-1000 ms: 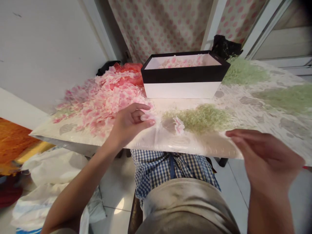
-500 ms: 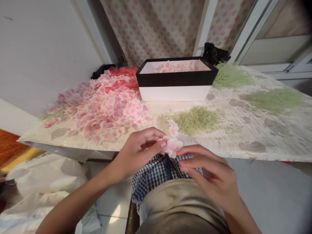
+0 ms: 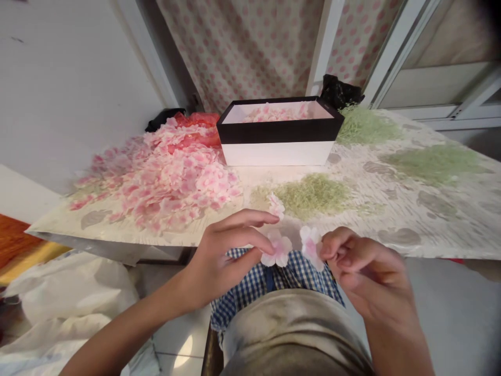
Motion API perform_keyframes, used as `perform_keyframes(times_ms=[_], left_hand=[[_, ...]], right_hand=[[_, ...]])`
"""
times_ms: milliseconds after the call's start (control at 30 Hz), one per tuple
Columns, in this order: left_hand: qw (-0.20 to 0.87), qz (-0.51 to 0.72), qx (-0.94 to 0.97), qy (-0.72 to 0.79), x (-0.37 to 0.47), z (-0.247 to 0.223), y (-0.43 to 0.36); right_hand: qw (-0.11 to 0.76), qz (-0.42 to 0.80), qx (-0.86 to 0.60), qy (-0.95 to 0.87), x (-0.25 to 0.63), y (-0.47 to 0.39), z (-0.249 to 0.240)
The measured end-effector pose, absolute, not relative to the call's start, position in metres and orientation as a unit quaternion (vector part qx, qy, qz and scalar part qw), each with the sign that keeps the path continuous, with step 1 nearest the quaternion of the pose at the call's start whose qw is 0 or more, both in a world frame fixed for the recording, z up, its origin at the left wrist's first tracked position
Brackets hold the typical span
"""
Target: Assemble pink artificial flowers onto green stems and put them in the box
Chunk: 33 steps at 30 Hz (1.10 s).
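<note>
My left hand point(image 3: 223, 256) pinches a pale pink flower point(image 3: 278, 248) between thumb and fingertips, over my lap just off the table's front edge. Another pink blossom point(image 3: 276, 206) shows just beyond its index fingertip; whether the hand touches it I cannot tell. To the right, my right hand point(image 3: 368, 266) is closed on a second pink flower point(image 3: 311, 246), its petals facing left. A small gap separates the two held flowers. Behind the hands lies a tangle of thin green stems point(image 3: 319, 195) on the table.
A black-and-white box point(image 3: 279, 154) holding pink petals stands at the table's back. Left of it is a large heap of pink flowers point(image 3: 172, 177) with red mesh. More green stems point(image 3: 434, 163) lie right, and a black bag point(image 3: 340, 93) sits behind the box.
The flowers that were together between my hands are now apart. My right hand has moved right with one flower, and its fingers have curled in. The left hand still holds its flower.
</note>
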State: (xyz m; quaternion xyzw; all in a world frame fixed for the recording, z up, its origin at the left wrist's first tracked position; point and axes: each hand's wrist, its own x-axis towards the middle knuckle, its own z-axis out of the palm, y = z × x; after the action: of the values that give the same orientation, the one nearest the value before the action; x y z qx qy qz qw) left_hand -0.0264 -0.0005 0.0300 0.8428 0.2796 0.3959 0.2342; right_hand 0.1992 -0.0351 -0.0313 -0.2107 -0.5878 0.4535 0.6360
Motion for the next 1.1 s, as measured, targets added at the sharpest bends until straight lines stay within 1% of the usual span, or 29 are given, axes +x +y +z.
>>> perform_keyframes(times_ms=[167,367,433,533,600,800,967,1100], left_hand=[[0.242,0.392,0.848,0.261,-0.023,0.027,-0.001],[0.232,0.395,0.851,0.256,-0.023,0.025,-0.001],[0.254,0.395,0.844,0.258,-0.021,0.025,-0.002],[0.319,0.395,0.821,0.261,-0.019,0.025,-0.004],[0.355,0.394,0.805,0.268,-0.017,0.026,-0.005],[0.392,0.383,0.793,0.266,-0.018,0.026,-0.006],[0.372,0.383,0.808,0.246,-0.019,0.023,-0.009],[0.291,0.415,0.829,0.236,-0.016,0.018,-0.011]], right_hand=[[0.597,0.436,-0.256,-0.622,0.193,-0.044,-0.027],[0.593,0.417,-0.245,-0.644,0.193,-0.043,-0.022],[0.575,0.393,-0.247,-0.674,0.191,-0.044,-0.019],[0.55,0.354,-0.269,-0.707,0.187,-0.047,-0.017],[0.548,0.343,-0.277,-0.711,0.185,-0.048,-0.017],[0.55,0.341,-0.271,-0.713,0.186,-0.048,-0.017],[0.541,0.328,-0.281,-0.722,0.185,-0.048,-0.017],[0.538,0.315,-0.281,-0.73,0.184,-0.049,-0.018]])
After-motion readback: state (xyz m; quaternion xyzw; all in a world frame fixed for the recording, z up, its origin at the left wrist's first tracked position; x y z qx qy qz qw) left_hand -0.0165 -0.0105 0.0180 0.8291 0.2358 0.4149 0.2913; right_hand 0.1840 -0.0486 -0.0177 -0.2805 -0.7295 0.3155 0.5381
